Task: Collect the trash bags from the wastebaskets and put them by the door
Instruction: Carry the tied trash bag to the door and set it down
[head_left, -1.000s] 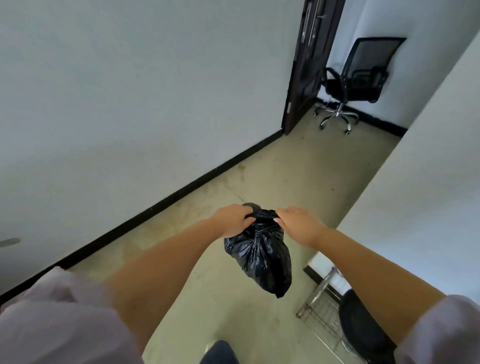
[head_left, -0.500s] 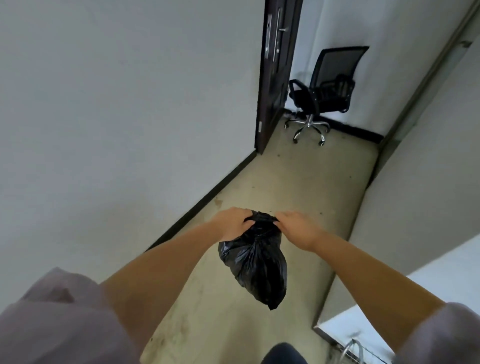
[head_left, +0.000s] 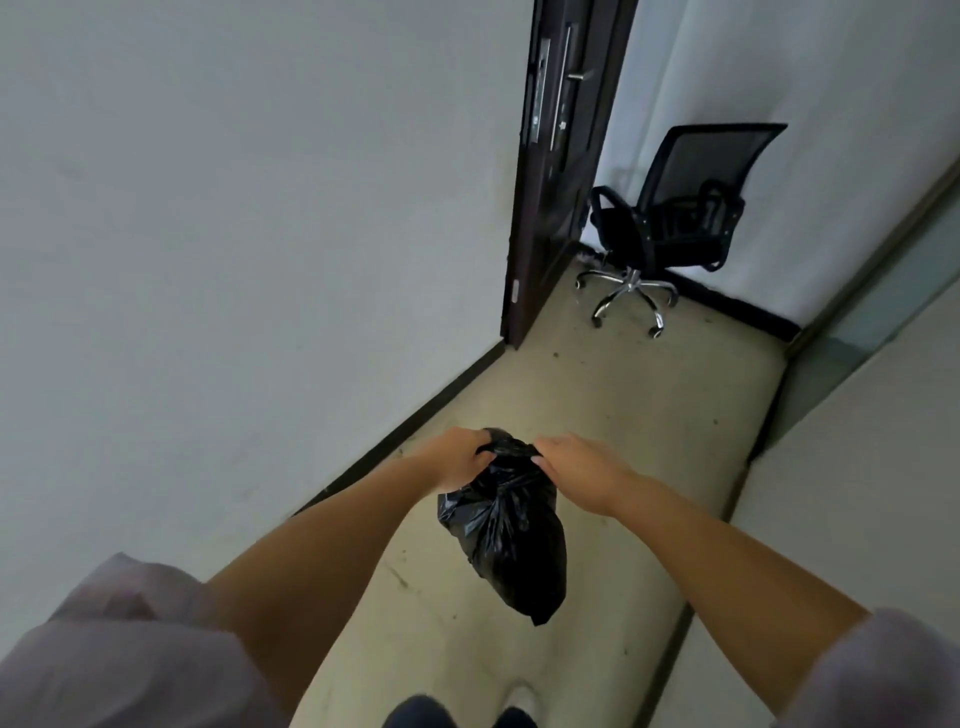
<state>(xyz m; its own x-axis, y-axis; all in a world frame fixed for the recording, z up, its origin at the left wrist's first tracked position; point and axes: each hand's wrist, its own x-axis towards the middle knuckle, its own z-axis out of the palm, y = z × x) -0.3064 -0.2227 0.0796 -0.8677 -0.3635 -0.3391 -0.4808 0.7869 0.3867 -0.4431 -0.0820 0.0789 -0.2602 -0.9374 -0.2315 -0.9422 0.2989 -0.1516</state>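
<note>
Head view. Black trash bag (head_left: 506, 530) hangs at frame centre, above the floor (head_left: 623, 415), gathered at its neck. Left hand (head_left: 457, 460) grips the neck from the left, fingers curled into the plastic. Right hand (head_left: 576, 467) grips from the right, fingers tucked over the bunched top; only fingertips show against the bag. Bag contents hidden; no writing or label readable on it. Both sleeves cut off by the lower frame edge. A shoe (head_left: 519, 699) and dark trouser legs are partly cut off at bottom centre. Dark door (head_left: 558, 156) at upper centre, its top out of frame, handle faintly visible. Black mesh office chair (head_left: 675, 218) at upper right, against the wall beside the door.
</note>
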